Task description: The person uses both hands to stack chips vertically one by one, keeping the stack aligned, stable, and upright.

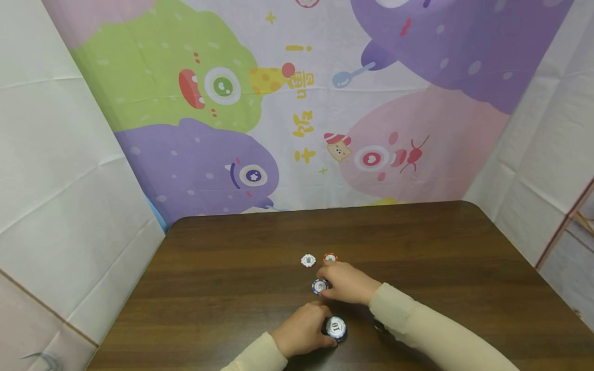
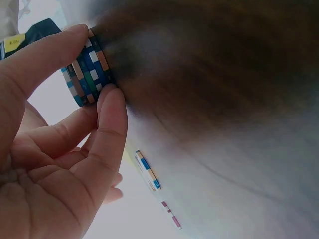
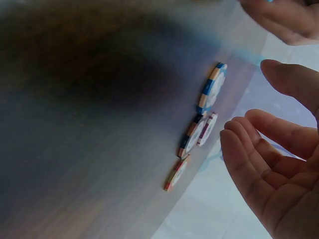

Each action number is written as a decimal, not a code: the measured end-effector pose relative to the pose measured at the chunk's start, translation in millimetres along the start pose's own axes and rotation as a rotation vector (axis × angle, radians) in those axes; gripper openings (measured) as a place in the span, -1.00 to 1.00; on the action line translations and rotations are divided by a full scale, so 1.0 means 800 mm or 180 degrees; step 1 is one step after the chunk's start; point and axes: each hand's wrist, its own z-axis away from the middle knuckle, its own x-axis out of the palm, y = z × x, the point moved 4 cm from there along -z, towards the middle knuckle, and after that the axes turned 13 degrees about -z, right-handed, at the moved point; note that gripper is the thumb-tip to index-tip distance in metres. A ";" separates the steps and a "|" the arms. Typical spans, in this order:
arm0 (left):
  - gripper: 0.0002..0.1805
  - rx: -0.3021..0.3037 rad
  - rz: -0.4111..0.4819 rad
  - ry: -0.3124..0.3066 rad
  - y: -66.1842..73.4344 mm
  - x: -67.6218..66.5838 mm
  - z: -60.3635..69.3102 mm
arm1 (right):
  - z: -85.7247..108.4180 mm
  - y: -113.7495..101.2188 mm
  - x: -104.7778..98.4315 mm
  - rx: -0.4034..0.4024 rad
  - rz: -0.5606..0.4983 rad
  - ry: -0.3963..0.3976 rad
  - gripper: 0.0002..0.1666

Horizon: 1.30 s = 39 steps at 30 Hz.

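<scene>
Fingers of left hand (image 1: 303, 330) are gripping chip stack (image 1: 336, 327) at near side of table (image 1: 223, 268); right hand (image 1: 350, 283) is curving loosely, fingers parted, beside blue chip (image 1: 319, 286). White chip (image 1: 308, 260) and red chip (image 1: 330, 256) are lying beyond.

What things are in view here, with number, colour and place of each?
Table: 1, dark brown, lower half
Poker chip stack: 1, blue-green, table front
Blue poker chip: 1, blue, mid-table
White poker chip: 1, white, behind blue chip
Red poker chip: 1, red, right of white chip
Dark-edged poker chip: 1, black-orange, beside white chip
Black item: 1, black-yellow, near stack
Cartoon backdrop: 1, multicoloured, behind table
Side sheets: 2, white, left and right
Sleeves: 2, cream, on forearms
Left hand: 1, bare, gripping stack
Right hand: 1, bare, beside blue chip
</scene>
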 end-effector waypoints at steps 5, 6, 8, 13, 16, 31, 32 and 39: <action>-0.63 0.0018 -0.0018 0.0008 0.000 0.001 0.000 | -0.012 0.003 0.007 0.0117 0.0108 -0.0065 -0.72; -0.63 0.0023 -0.0026 0.0010 0.000 0.001 0.000 | -0.013 0.004 0.008 0.0150 0.0107 -0.0084 -0.72; -0.63 0.0027 -0.0036 0.0012 0.000 0.001 0.001 | -0.016 0.005 0.011 0.0194 0.0113 -0.0112 -0.71; -0.64 0.0023 -0.0008 -0.0012 0.000 0.000 0.001 | -0.022 0.005 0.018 0.0204 0.0184 -0.0170 -0.73; -0.64 0.0006 0.0023 -0.0041 0.000 0.000 0.001 | -0.025 0.003 0.020 0.0215 0.0199 -0.0200 -0.75; -0.65 -0.0006 0.0106 -0.0094 -0.001 0.000 0.000 | -0.030 0.005 0.024 0.0399 0.0183 -0.0302 -0.82; -0.66 -0.0009 0.0119 -0.0098 -0.001 0.001 0.000 | -0.030 0.005 0.023 0.0417 0.0161 -0.0316 -0.82; -0.66 -0.0017 0.0177 -0.0129 -0.001 0.001 0.000 | -0.027 0.002 0.018 0.0323 0.0221 -0.0292 -0.84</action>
